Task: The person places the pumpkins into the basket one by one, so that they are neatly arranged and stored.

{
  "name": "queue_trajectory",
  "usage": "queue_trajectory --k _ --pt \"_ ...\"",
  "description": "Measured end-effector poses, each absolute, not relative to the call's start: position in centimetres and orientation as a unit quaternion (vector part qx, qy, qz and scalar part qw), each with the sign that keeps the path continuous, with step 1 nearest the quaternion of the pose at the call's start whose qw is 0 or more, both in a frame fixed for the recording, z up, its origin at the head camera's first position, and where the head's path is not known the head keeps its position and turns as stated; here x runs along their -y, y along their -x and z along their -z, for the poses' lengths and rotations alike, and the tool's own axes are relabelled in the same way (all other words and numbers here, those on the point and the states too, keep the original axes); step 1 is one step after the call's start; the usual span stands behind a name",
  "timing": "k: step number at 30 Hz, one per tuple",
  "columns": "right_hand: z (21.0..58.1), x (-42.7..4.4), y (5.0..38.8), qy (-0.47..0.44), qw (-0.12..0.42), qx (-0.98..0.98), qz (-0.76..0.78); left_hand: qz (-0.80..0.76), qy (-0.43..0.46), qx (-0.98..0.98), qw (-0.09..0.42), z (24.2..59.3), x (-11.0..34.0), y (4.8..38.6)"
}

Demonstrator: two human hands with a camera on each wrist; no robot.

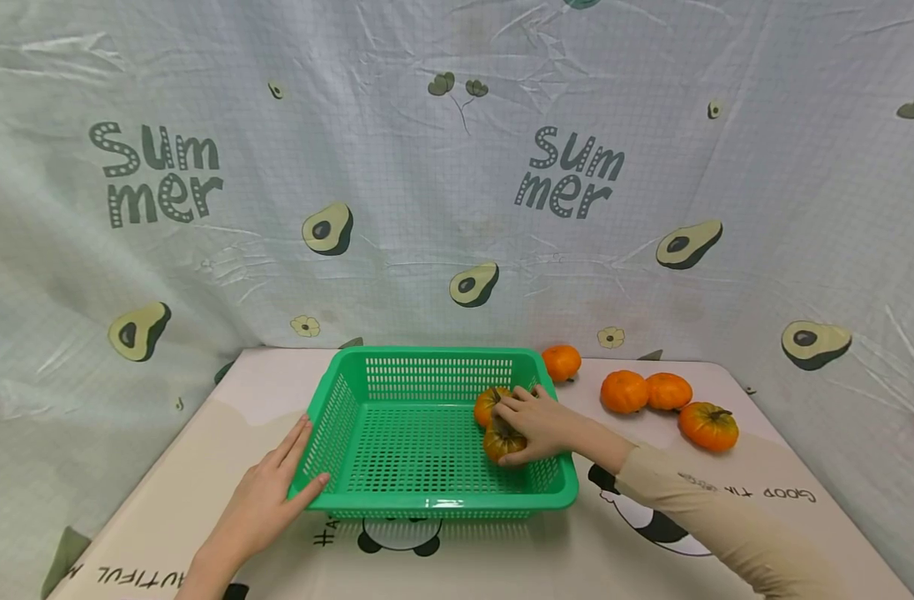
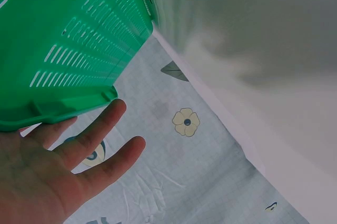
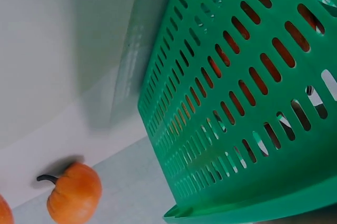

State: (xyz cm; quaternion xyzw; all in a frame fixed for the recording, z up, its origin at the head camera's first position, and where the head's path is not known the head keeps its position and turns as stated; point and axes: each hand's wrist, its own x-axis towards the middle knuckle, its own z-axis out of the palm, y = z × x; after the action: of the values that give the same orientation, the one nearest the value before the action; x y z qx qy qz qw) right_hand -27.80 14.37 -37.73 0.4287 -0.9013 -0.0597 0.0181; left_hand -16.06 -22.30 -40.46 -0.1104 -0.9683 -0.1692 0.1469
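Observation:
A green slotted plastic basket (image 1: 442,502) stands on the table with two small orange-green pumpkins in its right part. My right hand (image 1: 542,427) reaches over the basket's right side and grips the nearer pumpkin (image 1: 501,448) from above, thumb on its near side. Just behind it lies the farther pumpkin (image 1: 488,408), close to my fingers. At the basket's left rim, my left hand (image 1: 265,492) rests with straight, spread fingers. In the right wrist view the basket wall (image 3: 237,98) hides the right hand, and orange shows through the slots.
Outside the basket, an orange pumpkin (image 1: 561,363) sits by its back right corner. Further right are two more orange pumpkins (image 1: 624,392) (image 1: 668,391) touching each other, and an orange-green one (image 1: 709,427). A printed cloth (image 1: 397,167) hangs behind the table.

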Motion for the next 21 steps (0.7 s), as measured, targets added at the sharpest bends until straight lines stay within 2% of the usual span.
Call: queue_trajectory --k 21 --pt "37.53 -14.58 27.48 -0.427 0.029 0.901 0.067 0.17 0.111 0.968 0.149 40.28 22.19 15.9"
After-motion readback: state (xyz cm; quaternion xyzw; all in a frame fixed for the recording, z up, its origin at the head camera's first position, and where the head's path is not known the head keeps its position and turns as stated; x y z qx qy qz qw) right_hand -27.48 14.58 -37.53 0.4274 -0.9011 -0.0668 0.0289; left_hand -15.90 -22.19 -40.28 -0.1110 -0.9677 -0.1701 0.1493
